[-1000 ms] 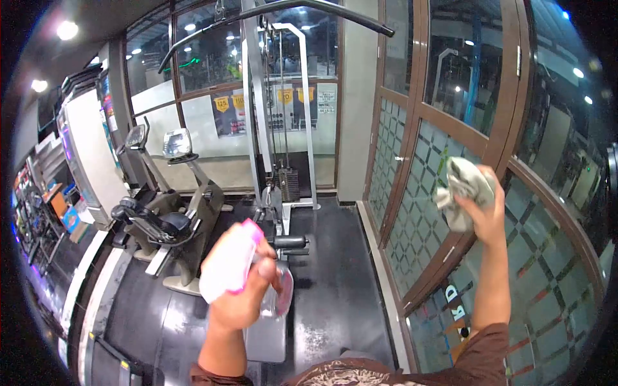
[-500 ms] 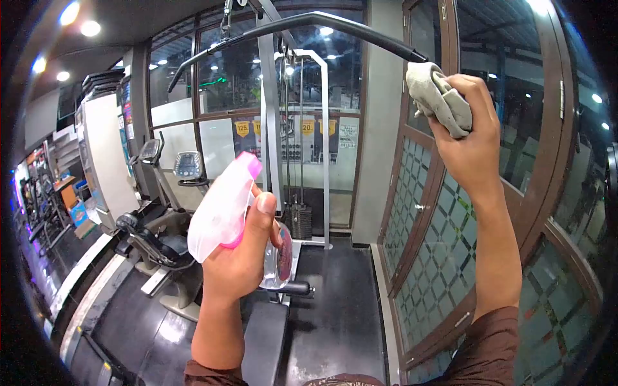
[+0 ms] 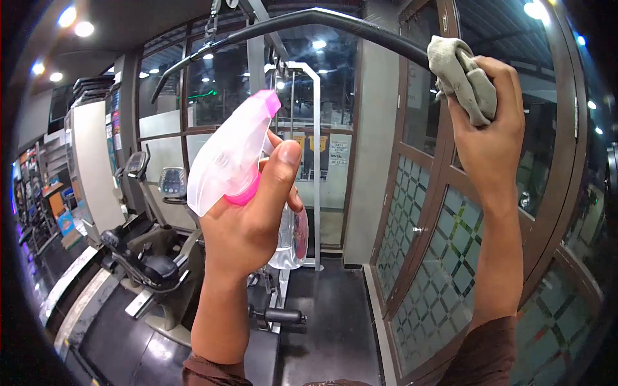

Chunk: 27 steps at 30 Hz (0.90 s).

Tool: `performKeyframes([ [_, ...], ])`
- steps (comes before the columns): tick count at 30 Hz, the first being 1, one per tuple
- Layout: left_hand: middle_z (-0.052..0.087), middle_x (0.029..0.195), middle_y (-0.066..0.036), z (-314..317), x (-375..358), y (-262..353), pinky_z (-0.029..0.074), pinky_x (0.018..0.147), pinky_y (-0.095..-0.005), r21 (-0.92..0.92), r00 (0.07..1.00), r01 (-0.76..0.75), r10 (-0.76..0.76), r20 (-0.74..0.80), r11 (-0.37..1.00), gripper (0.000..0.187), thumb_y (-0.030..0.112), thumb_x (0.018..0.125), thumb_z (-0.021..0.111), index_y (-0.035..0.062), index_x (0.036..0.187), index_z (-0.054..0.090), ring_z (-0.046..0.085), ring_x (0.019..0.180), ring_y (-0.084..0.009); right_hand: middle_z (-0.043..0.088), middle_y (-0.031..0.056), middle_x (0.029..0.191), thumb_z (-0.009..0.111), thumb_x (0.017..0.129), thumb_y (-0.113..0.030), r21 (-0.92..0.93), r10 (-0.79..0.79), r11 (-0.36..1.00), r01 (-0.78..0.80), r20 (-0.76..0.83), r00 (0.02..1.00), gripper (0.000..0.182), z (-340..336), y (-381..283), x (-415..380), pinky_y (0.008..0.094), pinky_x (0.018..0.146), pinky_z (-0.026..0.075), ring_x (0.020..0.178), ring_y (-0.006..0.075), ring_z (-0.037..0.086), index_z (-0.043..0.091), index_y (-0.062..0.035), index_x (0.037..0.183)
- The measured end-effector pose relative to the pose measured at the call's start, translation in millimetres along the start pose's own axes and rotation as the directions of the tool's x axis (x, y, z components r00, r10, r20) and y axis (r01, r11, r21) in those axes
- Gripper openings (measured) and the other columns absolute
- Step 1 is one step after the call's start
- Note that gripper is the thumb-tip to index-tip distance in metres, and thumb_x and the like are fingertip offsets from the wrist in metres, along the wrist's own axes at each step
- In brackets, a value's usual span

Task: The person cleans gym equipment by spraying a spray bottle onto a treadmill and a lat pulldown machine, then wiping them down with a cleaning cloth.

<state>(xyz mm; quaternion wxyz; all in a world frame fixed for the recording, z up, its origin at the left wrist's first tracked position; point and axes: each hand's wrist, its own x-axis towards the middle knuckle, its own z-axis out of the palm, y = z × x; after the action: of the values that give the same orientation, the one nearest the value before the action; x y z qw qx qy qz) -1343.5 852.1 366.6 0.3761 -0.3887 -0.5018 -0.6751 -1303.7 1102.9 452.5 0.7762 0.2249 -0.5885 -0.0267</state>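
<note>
My left hand [image 3: 248, 219] is wrapped round the neck of a spray bottle [image 3: 228, 154] with a clear body and a white and pink head. Its nozzle points up toward a black lat pulldown bar [image 3: 315, 17]. My right hand [image 3: 492, 128] grips a folded grey cloth [image 3: 460, 77] around the right end of that bar, hiding the tip. The bar hangs from a chain at the upper left of the view and slopes down at both ends. My left fingers are partly hidden behind the bottle.
Behind the bar stands the white cable machine frame [image 3: 315, 161], with a padded roller [image 3: 283, 316] low down. An exercise bike [image 3: 151, 267] is on the left. Brown-framed glass doors [image 3: 444, 225] stand close on the right, near my right arm.
My left hand has risen with the spray bottle, nearer the bar. My right hand and the cloth have shifted right and slightly up in view, along with the bar's end.
</note>
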Motion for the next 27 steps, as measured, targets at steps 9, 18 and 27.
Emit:
performKeyframes([
  [9,0.060,0.092,-0.005,-32.9,16.5,-54.2,0.049,0.056,-0.0260,-0.269,0.995,0.066,-0.041,0.096,0.961,0.025,0.015,0.092,0.070,-0.0014,0.107,0.059,0.059,0.062,-0.0105,0.064,0.0088,0.112,0.069,0.079,-0.014,-0.497,-0.035,0.862,0.102,0.141,0.989,0.042,74.1,17.4,33.8,0.0478,0.086,0.051,0.107,0.0303,0.063,0.063,-0.0159,0.120],
  [18,0.054,0.100,-0.013,-113.1,-1.8,-96.9,0.052,0.062,-0.0294,-0.311,0.983,0.140,-0.094,0.159,0.940,0.024,0.008,0.092,0.065,-0.0014,0.110,0.053,0.060,0.067,-0.0156,0.067,0.0172,0.107,0.065,0.085,-0.029,-0.364,0.258,0.924,-0.120,0.358,0.897,0.039,136.3,-17.6,80.2,0.0488,0.091,0.047,0.097,0.0380,0.066,0.056,-0.0107,0.118],
  [27,0.053,0.099,-0.014,-133.3,-2.6,-123.2,0.051,0.063,-0.0322,-0.289,0.976,0.176,-0.128,0.176,0.941,0.021,0.009,0.092,0.063,-0.0016,0.107,0.053,0.060,0.062,-0.0169,0.064,0.0240,0.117,0.068,0.084,-0.034,-0.287,0.515,0.856,-0.431,0.560,0.649,0.046,156.5,-23.8,101.2,0.0418,0.094,0.050,0.109,0.0375,0.064,0.052,-0.0077,0.119],
])
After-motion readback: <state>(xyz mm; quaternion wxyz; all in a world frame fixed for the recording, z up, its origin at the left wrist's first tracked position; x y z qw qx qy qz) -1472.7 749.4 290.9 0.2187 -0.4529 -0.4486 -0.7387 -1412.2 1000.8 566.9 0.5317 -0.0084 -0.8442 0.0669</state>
